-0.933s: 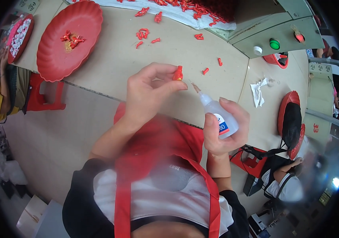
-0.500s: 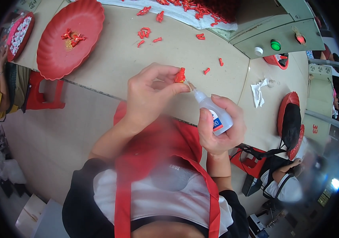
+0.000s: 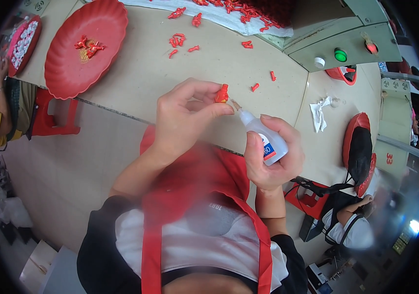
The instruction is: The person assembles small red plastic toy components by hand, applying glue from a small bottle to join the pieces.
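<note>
Read the printed label [image 3: 268, 150] on the translucent squeeze bottle [image 3: 279, 140] in your right hand [image 3: 283, 171]: it has white, blue and red fields, with light characters on the blue, and your thumb covers part of it. On your white shirt [image 3: 190, 257], a grey print [image 3: 209, 223] bears small light characters. To your right, red numerals [image 3: 389, 158] stand on a pale green cabinet [image 3: 401, 171]. The gold marking [image 3: 85, 57] inside the scalloped red dish [image 3: 67, 73] cannot be read.

The beige table [image 3: 136, 59] bears a red dish [image 3: 106, 32] (scalloped), small red pieces [image 3: 247, 44], crumpled tissue [image 3: 318, 117].
</note>
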{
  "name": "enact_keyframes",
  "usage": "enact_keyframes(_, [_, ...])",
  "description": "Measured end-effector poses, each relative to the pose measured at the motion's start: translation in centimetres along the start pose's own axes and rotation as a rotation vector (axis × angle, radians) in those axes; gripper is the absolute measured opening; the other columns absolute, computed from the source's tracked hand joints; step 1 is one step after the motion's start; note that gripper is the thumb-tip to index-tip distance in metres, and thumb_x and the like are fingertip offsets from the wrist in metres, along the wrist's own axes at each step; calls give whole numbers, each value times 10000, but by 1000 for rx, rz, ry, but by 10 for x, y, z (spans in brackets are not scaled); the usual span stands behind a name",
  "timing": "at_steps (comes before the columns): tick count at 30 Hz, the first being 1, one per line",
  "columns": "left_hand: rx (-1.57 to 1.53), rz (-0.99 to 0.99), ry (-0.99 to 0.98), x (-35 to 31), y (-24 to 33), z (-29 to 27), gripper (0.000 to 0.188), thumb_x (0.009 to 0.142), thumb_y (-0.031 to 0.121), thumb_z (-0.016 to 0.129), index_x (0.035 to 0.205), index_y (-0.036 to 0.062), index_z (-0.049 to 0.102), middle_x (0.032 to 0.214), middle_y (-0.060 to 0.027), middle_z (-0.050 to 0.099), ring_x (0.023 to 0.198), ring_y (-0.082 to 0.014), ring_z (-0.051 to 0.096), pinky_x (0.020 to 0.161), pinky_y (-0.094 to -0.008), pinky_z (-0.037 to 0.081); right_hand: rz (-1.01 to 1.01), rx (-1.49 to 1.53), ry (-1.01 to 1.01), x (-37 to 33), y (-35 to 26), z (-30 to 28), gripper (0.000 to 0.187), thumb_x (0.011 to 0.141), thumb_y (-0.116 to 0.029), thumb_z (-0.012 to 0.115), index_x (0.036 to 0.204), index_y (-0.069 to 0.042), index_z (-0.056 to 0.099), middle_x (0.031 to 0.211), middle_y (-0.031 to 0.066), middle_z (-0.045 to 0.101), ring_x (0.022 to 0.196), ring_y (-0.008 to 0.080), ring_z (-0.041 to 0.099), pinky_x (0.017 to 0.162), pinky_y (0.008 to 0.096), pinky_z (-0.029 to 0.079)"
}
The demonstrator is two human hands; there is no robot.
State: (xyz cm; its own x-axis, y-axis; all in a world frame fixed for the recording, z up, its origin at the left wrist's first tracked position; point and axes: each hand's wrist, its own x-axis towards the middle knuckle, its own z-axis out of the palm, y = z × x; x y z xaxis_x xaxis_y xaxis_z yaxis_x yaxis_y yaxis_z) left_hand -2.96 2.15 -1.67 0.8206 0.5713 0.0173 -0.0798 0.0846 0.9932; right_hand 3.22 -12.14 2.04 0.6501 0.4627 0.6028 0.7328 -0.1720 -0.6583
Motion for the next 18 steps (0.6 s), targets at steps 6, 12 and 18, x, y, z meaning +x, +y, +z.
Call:
enact_keyframes(6, [-20,-7,-22,0,6,1,245,724,9,697,936,-47,587,833,-99,635,752,-138,643,642,-225,514,-8,6,-3,0,-1,0,325,640,-15,709,924,20,555,751,110,632,560,187,607,505,244,470])
enact_keyframes(12, [4,-21,-16,-1,6,1,240,728,6,694,937,-47,587,834,-101,632,749,-143,648,638,-221,516,-29,19,-6,0,-1,0,323,640,-15,708,922,18,554,752,108,631,553,188,601,499,245,465])
enact_keyframes(18, [-18,-25,-18,-1,7,1,243,724,11,700,933,-45,590,837,-99,628,752,-141,645,637,-221,516,-30,25,-2,1,-1,0,321,637,-15,707,918,15,554,743,105,627,539,184,591,489,243,456])
